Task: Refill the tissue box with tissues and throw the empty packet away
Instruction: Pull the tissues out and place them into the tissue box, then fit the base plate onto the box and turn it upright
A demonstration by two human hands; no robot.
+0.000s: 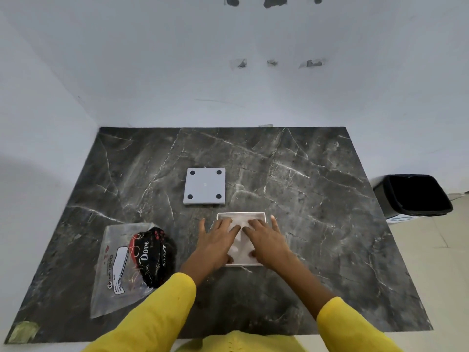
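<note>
A white square tissue box (261, 215) sits open on the dark marble table, filled with white tissues (239, 246). My left hand (218, 241) and my right hand (266, 240) lie flat on the tissues inside the box, fingers spread, pressing down side by side. The box's grey base panel (204, 186), with a black foot at each corner, lies upside down just behind the box. The empty clear plastic tissue packet (119, 270) lies flat at the front left of the table.
A crumpled black and red Dove wrapper (152, 255) rests on the packet. A black waste bin (416, 195) stands on the floor beyond the table's right edge. White walls close the back and left. A green tape patch (24, 331) marks the front left corner.
</note>
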